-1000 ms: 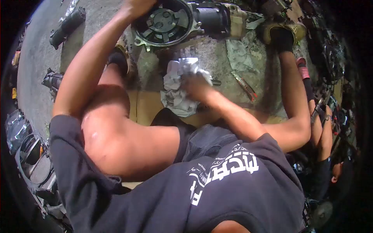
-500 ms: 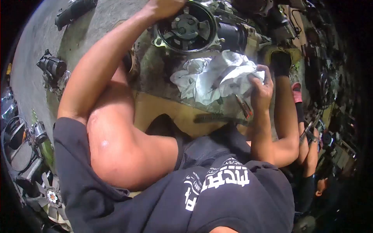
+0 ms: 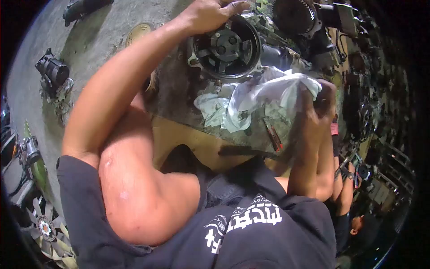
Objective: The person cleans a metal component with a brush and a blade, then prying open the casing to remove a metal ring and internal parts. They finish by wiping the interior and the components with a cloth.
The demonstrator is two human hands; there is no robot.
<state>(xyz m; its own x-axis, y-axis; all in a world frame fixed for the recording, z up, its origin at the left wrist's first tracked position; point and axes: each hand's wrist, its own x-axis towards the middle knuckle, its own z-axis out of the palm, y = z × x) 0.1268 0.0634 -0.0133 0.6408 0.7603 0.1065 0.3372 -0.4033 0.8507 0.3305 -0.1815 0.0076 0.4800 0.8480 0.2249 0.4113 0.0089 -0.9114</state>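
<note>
My right hand (image 3: 319, 101) is closed on one end of a crumpled white cloth (image 3: 268, 92), slightly blurred by motion. The cloth trails left over the floor, against the near side of a greasy machine part with a round, open housing and a spoked hub (image 3: 226, 48). My left hand (image 3: 210, 17) is at the far upper edge of that housing, thumb stretched to the right. Its other fingers are mostly cut off by the frame's top, so their grip is hidden. Below the cloth, a red-and-dark hand tool (image 3: 273, 135) lies on the floor.
Brown cardboard (image 3: 179, 134) lies between my legs, with a dark bar (image 3: 242, 151) on it. A toothed round part (image 3: 294, 17) stands at upper right. A motor-like part (image 3: 53, 71) and a fan (image 3: 46, 227) are at left. Another person (image 3: 345, 197) sits at right among many parts.
My right hand has pulled the cloth's end rightward and down, stretching it out. My left hand has shifted right along the housing's far edge, and its thumb now shows. The view has shifted slightly.
</note>
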